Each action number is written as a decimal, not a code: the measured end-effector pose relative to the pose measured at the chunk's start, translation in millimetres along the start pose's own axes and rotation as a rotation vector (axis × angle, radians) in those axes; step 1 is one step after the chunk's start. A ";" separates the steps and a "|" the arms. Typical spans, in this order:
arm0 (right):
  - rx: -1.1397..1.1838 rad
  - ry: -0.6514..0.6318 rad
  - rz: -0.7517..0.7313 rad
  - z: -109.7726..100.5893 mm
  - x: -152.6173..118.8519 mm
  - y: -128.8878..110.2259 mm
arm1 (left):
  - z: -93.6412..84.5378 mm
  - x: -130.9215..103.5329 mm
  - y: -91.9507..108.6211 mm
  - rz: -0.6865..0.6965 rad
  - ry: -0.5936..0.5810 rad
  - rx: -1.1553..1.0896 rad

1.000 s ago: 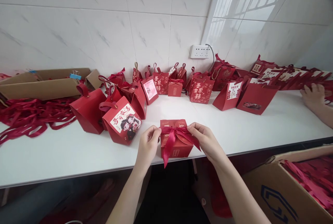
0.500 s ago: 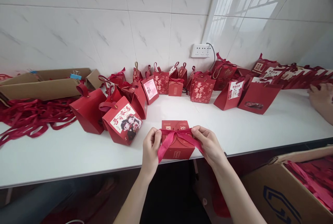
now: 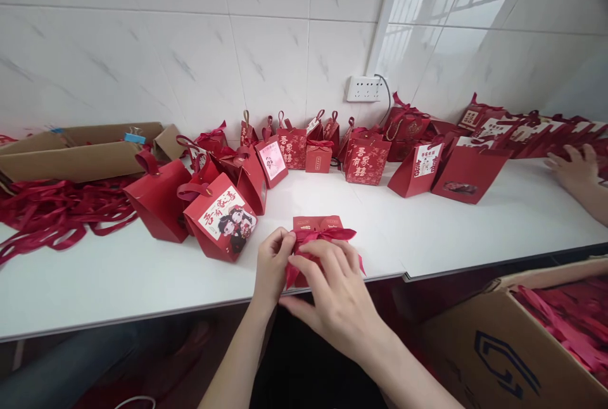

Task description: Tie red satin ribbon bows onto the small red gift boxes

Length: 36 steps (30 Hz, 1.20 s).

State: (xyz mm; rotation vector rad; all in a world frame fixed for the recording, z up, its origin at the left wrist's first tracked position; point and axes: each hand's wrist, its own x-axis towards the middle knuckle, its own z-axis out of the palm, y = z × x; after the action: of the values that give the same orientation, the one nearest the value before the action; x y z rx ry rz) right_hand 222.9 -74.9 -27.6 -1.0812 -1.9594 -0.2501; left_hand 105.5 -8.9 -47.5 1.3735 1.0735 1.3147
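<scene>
A small red gift box [image 3: 317, 221] with pale printed characters sits at the table's front edge, a red ribbon [image 3: 342, 234] tied in a bow across its top. At the box's left side, my left hand [image 3: 272, 264] pinches the left loop of the bow between thumb and fingers. My right hand [image 3: 339, 292] reaches leftward over the front of the box, fingers apart and thumb spread below, close to the ribbon's left tail. Much of the box front is hidden behind it.
Red gift bags [image 3: 221, 216] stand left, along the wall and right. Loose ribbons [image 3: 71, 206] lie by an open carton [image 3: 71, 165]. A cardboard box [image 3: 479, 333] of red ribbons is lower right. Another person's hand [image 3: 574, 168] rests at the far right. A power strip [image 3: 365, 88] is on the wall.
My right hand has let go of the right side of the bow and crossed left over the box front. My left hand keeps its pinch. The other person's hand has shifted slightly left.
</scene>
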 end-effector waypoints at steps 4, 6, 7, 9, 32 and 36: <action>-0.054 0.087 -0.021 24.8 -3.0 -0.9 | -2.2 -0.4 0.4 0.011 -0.022 0.014; 0.008 0.139 -0.030 27.1 -4.4 3.1 | -2.9 -0.5 -1.2 0.017 -0.026 0.030; 0.053 0.154 -0.028 25.9 -4.9 4.7 | -2.9 -0.3 -2.2 0.019 -0.017 0.041; 0.150 0.158 -0.019 20.9 -5.5 6.6 | -2.2 0.6 -4.1 0.024 0.011 0.062; 0.230 0.088 0.750 -22.1 4.4 47.6 | 1.1 0.3 -3.1 -0.055 -0.018 0.034; 0.249 -0.235 0.951 -14.7 20.6 63.5 | 2.4 -3.8 -4.6 -0.050 0.003 0.026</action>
State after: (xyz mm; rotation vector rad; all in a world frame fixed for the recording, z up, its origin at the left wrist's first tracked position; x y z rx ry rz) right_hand 275.0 -32.1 -16.7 -1.7753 -1.4006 0.6386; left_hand 107.7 -11.9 -52.8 1.3563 1.1237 1.2712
